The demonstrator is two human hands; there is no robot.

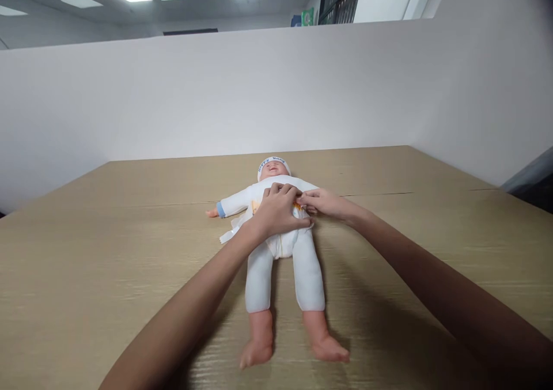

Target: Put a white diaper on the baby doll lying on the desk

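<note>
A baby doll in a white suit and white cap lies on its back in the middle of the wooden table, feet toward me. My left hand lies over the doll's belly with fingers curled onto the clothing. My right hand comes in from the right and pinches the fabric at the doll's waist, fingertips meeting the left hand. A bit of orange print shows between my hands. A white diaper shows at the doll's hips, with a loose flap at its left side.
White partition walls close off the back and right side of the table. A dark object sits beyond the table's right edge. Ceiling lights show above the partition.
</note>
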